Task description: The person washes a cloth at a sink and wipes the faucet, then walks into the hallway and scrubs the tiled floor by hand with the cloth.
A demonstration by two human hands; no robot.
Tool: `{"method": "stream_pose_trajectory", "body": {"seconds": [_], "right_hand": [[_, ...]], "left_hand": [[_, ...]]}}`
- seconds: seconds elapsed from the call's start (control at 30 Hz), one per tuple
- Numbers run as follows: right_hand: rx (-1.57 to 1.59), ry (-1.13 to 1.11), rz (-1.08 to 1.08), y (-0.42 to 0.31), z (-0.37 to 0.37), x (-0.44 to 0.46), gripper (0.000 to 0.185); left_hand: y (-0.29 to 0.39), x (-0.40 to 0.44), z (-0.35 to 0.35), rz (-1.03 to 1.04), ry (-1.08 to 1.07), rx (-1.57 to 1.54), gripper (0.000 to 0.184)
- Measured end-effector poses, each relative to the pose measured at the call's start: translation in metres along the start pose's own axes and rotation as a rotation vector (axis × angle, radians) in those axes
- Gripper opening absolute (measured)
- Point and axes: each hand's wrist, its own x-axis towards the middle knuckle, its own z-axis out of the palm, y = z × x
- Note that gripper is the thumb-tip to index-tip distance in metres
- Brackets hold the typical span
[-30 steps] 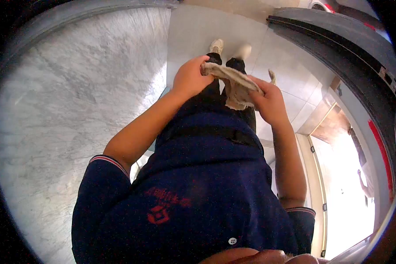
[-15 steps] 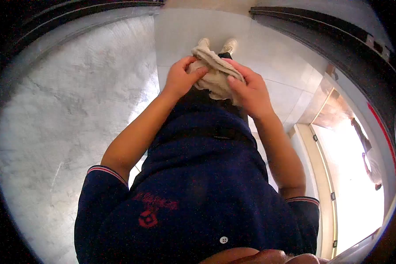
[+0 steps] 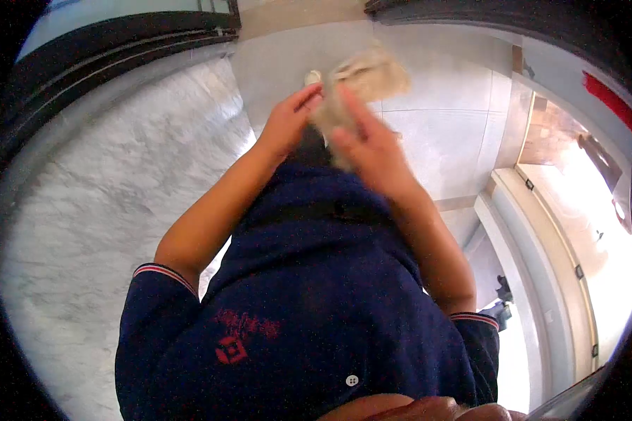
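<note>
A beige cloth (image 3: 373, 76), smeared by motion, hangs between my hands in front of my waist, and its upper part flares out beyond the fingers. At its left edge, my left hand (image 3: 291, 121) is closed, fingertips and thumb gripping the fabric. On the other side my right hand (image 3: 373, 144) has its thumb and fingers closed on the cloth; blur softens the finger outlines. One light shoe (image 3: 313, 76) shows behind the cloth, on the floor past my left fingertips.
A grey marbled surface (image 3: 112, 189) rises along the left. Pale floor tiles (image 3: 439, 133) lie ahead and to the right. A door frame (image 3: 541, 281) stands at the right, beside a bright opening. Dark rails (image 3: 126, 52) cross the upper left.
The cloth has swung up, its upper part spreading out to the right. My right hand has shifted left, closer to my left hand. The view has turned, showing more of the doorway.
</note>
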Motion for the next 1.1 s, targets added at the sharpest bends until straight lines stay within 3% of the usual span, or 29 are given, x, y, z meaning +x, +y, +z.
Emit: {"method": "stream_pose_trajectory", "body": {"seconds": [0.03, 0.07, 0.13, 0.27, 0.33, 0.43, 0.57, 0.63, 0.93, 1.07, 1.1], "right_hand": [[-0.087, -0.072, -0.185, 0.001, 0.012, -0.005, 0.065], [-0.161, -0.131, -0.375, 0.002, 0.024, -0.010, 0.071], [-0.351, -0.254, -0.338, -0.021, 0.020, -0.033, 0.066], [-0.188, -0.099, -0.195, -0.007, -0.012, -0.072, 0.050], [-0.144, 0.065, -0.070, 0.011, -0.028, -0.090, 0.044], [-0.047, 0.228, -0.003, 0.051, -0.047, -0.117, 0.040], [-0.086, 0.268, 0.042, 0.090, -0.084, -0.158, 0.040], [-0.166, 0.308, 0.055, 0.114, -0.103, -0.184, 0.039], [0.073, 0.622, 0.347, 0.237, -0.206, -0.337, 0.035], [0.144, 0.696, 0.338, 0.277, -0.210, -0.373, 0.037], [0.136, 0.702, 0.333, 0.258, -0.174, -0.364, 0.038]], "left_hand": [[0.018, -0.011, 0.006, -0.142, -0.096, -0.220, 0.043], [0.034, -0.019, 0.013, -0.027, -0.094, -0.023, 0.043], [0.066, -0.041, 0.030, 0.193, -0.081, 0.359, 0.043], [0.106, -0.069, 0.060, 0.669, -0.034, 1.109, 0.043], [0.088, -0.069, 0.065, 0.784, -0.232, 1.017, 0.055], [0.088, -0.078, 0.102, 0.957, -0.347, 1.412, 0.067], [0.049, -0.083, 0.149, 0.942, -0.197, 1.640, 0.069], [0.032, -0.084, 0.180, 0.936, -0.229, 1.623, 0.068], [-0.030, -0.097, 0.342, 0.821, -0.517, 1.499, 0.067], [-0.047, -0.102, 0.392, 0.765, -0.638, 1.466, 0.066], [-0.038, -0.111, 0.376, 0.766, -0.660, 1.457, 0.066]]}}
